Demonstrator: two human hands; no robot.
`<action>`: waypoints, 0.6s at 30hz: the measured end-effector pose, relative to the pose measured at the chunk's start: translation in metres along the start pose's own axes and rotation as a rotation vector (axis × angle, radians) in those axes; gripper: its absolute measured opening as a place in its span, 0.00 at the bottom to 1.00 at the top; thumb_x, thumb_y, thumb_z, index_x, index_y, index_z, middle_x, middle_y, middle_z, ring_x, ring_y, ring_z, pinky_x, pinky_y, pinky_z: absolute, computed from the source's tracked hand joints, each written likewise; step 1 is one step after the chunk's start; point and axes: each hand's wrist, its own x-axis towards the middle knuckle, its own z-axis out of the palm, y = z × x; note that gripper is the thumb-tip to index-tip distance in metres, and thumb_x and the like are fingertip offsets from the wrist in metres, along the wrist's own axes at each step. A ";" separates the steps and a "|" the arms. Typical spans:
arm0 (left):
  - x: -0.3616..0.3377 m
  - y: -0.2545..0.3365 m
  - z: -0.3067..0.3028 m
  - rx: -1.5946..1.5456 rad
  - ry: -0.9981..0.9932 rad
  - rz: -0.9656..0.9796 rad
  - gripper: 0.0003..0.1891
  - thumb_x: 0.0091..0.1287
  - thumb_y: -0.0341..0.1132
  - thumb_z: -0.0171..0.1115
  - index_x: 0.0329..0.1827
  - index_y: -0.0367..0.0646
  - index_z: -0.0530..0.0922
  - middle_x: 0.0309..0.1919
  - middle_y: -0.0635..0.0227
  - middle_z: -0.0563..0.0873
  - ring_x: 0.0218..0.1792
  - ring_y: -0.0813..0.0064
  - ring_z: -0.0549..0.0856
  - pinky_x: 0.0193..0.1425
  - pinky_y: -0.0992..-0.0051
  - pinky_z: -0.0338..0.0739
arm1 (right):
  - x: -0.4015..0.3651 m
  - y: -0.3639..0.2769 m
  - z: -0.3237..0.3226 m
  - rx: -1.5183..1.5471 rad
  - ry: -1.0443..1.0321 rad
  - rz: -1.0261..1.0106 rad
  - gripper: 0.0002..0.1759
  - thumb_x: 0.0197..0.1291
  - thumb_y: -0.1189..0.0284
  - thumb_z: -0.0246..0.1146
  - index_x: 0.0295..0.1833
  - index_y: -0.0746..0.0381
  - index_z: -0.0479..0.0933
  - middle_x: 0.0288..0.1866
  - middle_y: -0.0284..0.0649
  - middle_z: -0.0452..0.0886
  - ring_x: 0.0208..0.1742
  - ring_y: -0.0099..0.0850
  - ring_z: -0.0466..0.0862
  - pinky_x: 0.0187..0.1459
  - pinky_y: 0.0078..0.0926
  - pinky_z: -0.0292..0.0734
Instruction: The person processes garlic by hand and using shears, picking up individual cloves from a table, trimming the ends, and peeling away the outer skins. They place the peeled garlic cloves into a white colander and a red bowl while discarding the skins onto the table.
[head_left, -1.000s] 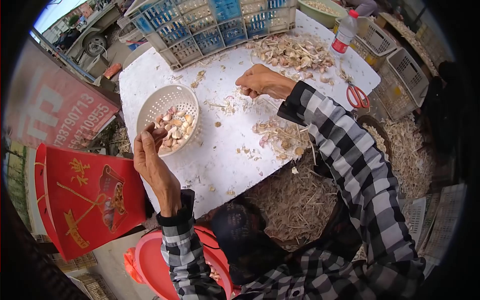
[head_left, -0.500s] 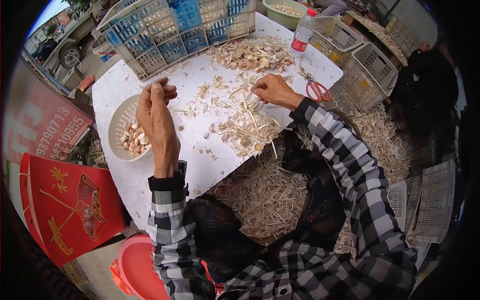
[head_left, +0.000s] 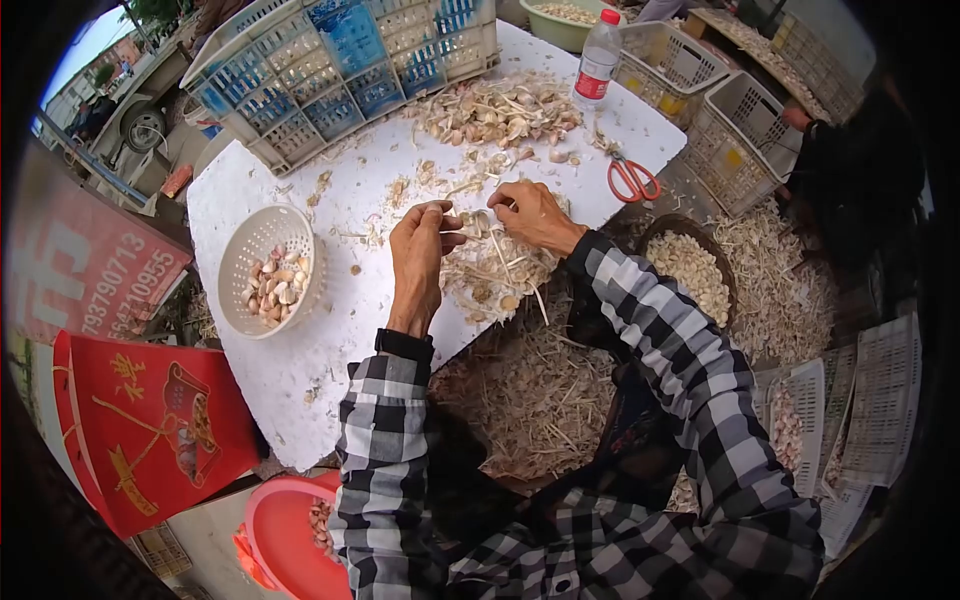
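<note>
Both hands are over the white table [head_left: 330,380], close together above a heap of garlic skins and dry stalks [head_left: 490,270]. My left hand [head_left: 418,255] has its thumb and fingers pinched together; whatever is in them is hidden. Bent fingers close my right hand [head_left: 540,218] too, just beside pale garlic scraps, and I cannot make out what it grips. To the left stands a white colander [head_left: 232,300] with garlic cloves [head_left: 278,285] in it. Behind the hands lies a pile of garlic [head_left: 505,112]. Red-handled scissors [head_left: 632,180] rest at the right table edge.
A blue-and-white plastic crate [head_left: 345,80] stands at the table's back, with a bottle [head_left: 597,62] to its right. A red bag [head_left: 150,430] and a red basin [head_left: 290,535] are at lower left. Crates [head_left: 740,150] and a dark-clothed person [head_left: 860,190] are on the right.
My left hand has moved right, from beside the colander to near my right hand. The right hand stays over the skins. The view has shifted slightly.
</note>
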 end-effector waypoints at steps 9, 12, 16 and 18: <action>0.006 -0.003 -0.005 0.010 0.097 0.048 0.14 0.70 0.34 0.48 0.49 0.33 0.76 0.31 0.65 0.82 0.27 0.78 0.79 0.33 0.79 0.73 | 0.006 -0.008 0.019 -0.068 0.129 -0.247 0.18 0.58 0.67 0.54 0.51 0.64 0.78 0.39 0.56 0.78 0.44 0.50 0.79 0.49 0.42 0.73; 0.007 -0.001 -0.010 0.021 0.099 0.057 0.14 0.70 0.34 0.48 0.49 0.34 0.76 0.31 0.65 0.82 0.27 0.78 0.80 0.34 0.78 0.73 | 0.016 -0.009 0.028 -0.127 0.053 -0.223 0.16 0.55 0.68 0.56 0.43 0.67 0.79 0.37 0.55 0.78 0.43 0.50 0.79 0.47 0.43 0.74; 0.004 -0.002 -0.010 0.032 0.077 0.046 0.14 0.70 0.36 0.48 0.50 0.34 0.76 0.32 0.65 0.83 0.28 0.78 0.79 0.34 0.78 0.73 | 0.016 -0.018 0.008 -0.097 0.092 -0.186 0.15 0.56 0.68 0.62 0.43 0.70 0.79 0.34 0.49 0.81 0.34 0.39 0.82 0.39 0.34 0.78; 0.004 -0.004 -0.009 0.031 0.063 0.053 0.15 0.70 0.36 0.49 0.51 0.34 0.75 0.34 0.64 0.83 0.28 0.78 0.79 0.34 0.78 0.73 | 0.007 -0.037 -0.006 0.686 0.063 0.181 0.12 0.59 0.70 0.62 0.38 0.70 0.79 0.34 0.44 0.82 0.31 0.31 0.83 0.37 0.27 0.82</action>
